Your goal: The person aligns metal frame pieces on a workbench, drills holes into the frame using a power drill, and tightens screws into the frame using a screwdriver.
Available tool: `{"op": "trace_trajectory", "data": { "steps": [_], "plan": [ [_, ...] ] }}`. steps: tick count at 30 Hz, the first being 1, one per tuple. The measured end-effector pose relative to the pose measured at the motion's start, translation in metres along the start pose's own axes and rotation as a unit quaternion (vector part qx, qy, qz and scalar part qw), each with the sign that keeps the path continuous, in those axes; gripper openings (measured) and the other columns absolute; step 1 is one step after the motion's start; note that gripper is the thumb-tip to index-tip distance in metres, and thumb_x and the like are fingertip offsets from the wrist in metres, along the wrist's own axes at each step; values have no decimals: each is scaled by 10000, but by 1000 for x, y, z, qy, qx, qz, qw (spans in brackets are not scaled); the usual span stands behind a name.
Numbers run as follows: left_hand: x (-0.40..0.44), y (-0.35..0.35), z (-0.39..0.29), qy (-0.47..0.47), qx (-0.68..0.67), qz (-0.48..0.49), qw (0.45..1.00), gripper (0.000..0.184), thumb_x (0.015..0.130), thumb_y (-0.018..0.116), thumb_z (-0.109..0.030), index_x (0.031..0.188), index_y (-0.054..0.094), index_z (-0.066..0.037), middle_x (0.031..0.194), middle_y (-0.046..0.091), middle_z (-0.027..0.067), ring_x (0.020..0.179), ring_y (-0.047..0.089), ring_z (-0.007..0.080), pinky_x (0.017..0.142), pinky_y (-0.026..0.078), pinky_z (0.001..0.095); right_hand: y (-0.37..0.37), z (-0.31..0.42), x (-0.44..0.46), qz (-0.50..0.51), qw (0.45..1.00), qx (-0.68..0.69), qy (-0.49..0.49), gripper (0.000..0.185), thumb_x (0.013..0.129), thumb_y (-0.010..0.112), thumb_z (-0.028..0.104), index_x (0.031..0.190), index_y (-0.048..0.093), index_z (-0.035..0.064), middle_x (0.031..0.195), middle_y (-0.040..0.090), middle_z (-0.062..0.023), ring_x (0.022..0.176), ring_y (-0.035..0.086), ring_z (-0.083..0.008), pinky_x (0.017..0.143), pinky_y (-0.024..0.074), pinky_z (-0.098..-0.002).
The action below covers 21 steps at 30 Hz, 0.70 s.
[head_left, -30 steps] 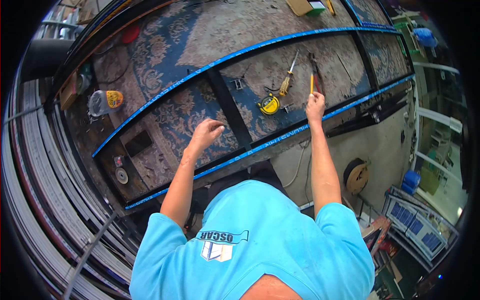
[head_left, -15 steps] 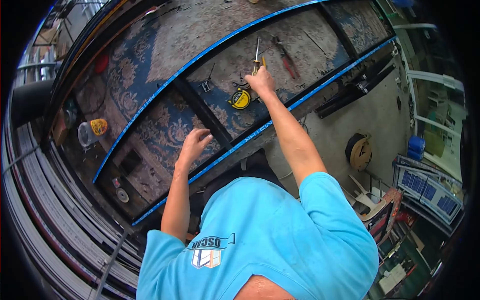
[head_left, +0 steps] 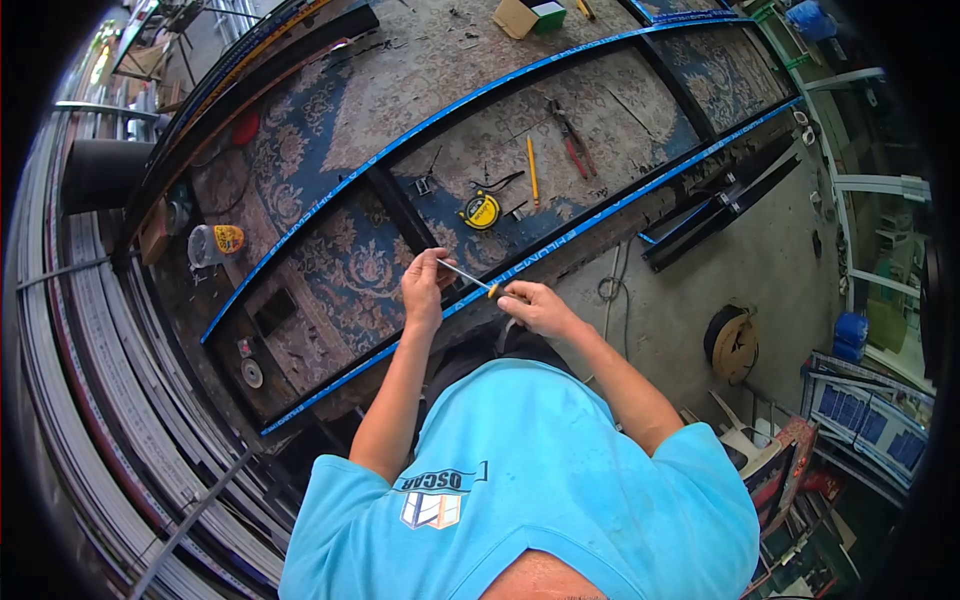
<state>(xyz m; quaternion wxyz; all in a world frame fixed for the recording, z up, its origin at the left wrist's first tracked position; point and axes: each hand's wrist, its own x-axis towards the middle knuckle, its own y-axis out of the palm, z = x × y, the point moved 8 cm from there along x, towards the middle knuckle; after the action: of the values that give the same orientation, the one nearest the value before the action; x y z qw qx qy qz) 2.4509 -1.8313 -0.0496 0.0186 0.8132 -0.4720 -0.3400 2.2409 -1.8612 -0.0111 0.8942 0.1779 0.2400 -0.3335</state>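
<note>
The right hand (head_left: 545, 310) grips the handle of a screwdriver (head_left: 466, 275); the left hand (head_left: 424, 290) has its fingers bent at the tip, probably steadying it (whether they pinch something small, I can't tell). It sits over the near rail of a frame (head_left: 620, 207). Beyond, a tape measure (head_left: 481, 211) and pencil (head_left: 532, 170) lie on patterned carpet (head_left: 430, 60).

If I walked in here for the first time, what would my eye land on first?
Probably the long black frame with bright blue strips, sweeping across the patterned carpet. Next, the screwdriver just beyond the blue shirt, with the left hand at its tip and the right hand on its handle. Then the yellow tape measure inside the frame.
</note>
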Motion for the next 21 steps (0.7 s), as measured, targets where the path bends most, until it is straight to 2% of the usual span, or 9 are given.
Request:
{"op": "trace_trajectory", "data": {
  "steps": [1,5,7,8,9,11,12,17,21],
  "plan": [
    [-4,14,2,15,-10,-3,1000,344,1036,549,-378,1078,671,-59,897,719,50,837,694,149,774,574,316,-6,5,-13,-1,1000,2,-5,373,971,619,385,1008,649,15,708,615,-37,620,569,-96,543,441,-260],
    [-12,67,27,11,-74,-8,997,305,1016,594,-371,1044,672,-77,872,711,45,798,686,152,727,559,310,-10,-29,-66,111,913,371,129,376,1007,557,383,1041,628,16,664,586,-23,426,478,-53,339,314,-195],
    [-9,95,45,-17,5,-16,1000,277,999,623,-339,1022,678,-68,850,717,52,733,679,148,682,546,291,-40,-32,-88,15,962,259,83,363,1000,577,381,1017,637,23,664,582,-14,462,498,-47,378,363,-207],
    [-7,108,54,-18,42,-19,999,275,995,628,-330,1010,684,-61,853,728,63,709,675,142,671,543,284,-63,-46,-92,-89,992,80,44,311,960,636,335,1003,674,28,709,648,-72,538,614,-144,486,484,-278],
    [-2,119,64,-16,80,-24,996,273,991,633,-320,998,691,-54,855,738,74,685,672,135,660,540,276,-68,-47,-101,-88,992,80,39,311,960,636,335,1003,674,28,709,648,-72,538,614,-144,486,484,-278],
    [4,144,85,-22,95,-14,995,284,976,661,-309,990,713,-31,873,754,98,683,674,123,630,536,261,-103,3,-145,-338,896,-239,-163,249,911,678,273,1011,709,46,817,706,-136,678,690,-271,635,542,-357],
    [7,157,93,-19,92,-5,996,285,976,664,-309,982,716,-29,868,753,98,680,675,125,624,535,262,-115,0,-152,-343,908,-206,-122,247,878,698,241,1044,720,59,922,714,-167,818,703,-334,723,546,-387],
    [47,211,85,13,90,-34,995,320,978,665,-343,891,704,-37,770,724,85,615,660,136,582,527,271,-157,-2,-185,-408,882,-186,-147,271,867,721,214,1062,719,26,938,715,-174,856,697,-342,743,536,-403],
    [143,258,21,134,170,47,975,471,1020,562,-429,835,676,-11,669,666,70,569,639,134,522,504,269,-194,-5,-208,-430,880,-177,-98,284,854,733,201,1048,716,-5,948,716,-187,860,698,-348,751,538,-399]
  ]
}}
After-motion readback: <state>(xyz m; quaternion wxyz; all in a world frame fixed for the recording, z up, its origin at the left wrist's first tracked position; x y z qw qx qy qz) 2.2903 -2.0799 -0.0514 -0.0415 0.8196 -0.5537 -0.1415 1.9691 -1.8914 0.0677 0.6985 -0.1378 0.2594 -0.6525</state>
